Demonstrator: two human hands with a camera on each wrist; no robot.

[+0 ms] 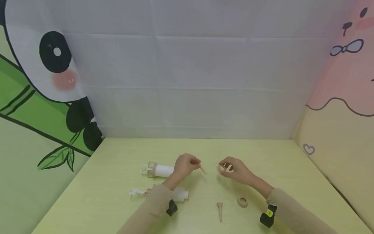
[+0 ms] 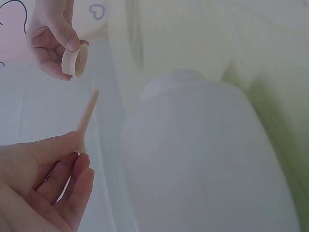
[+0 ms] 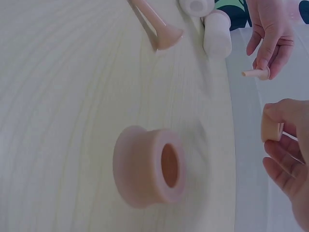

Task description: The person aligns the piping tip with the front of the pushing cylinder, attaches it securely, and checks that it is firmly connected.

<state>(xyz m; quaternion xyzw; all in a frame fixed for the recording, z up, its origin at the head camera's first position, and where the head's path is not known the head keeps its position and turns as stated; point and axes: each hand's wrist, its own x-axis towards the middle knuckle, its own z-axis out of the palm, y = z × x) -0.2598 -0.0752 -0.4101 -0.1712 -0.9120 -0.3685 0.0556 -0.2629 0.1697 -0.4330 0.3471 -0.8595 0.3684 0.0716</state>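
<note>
My left hand (image 1: 185, 165) pinches a slim beige peg (image 2: 88, 116) by its flared end, between thumb and fingertips. Its thin tip points away from that hand, towards the right one. Across a small gap, my right hand (image 1: 238, 171) holds a beige flanged ring (image 2: 70, 62) with thumb and fingers. The peg and this ring are apart, both above the table. A second flanged ring (image 3: 133, 169) lies on the table below my right hand. Left of it lies another peg (image 1: 220, 212) with a flared head.
Beside my left arm lie two white cylinders: the far one (image 1: 164, 170) has a beige clawed collar and a pale loop, while the near one (image 1: 180, 195) is partly hidden by my sleeve. A white cloth wall (image 1: 198, 110) stands behind the pale yellow table (image 1: 96, 195).
</note>
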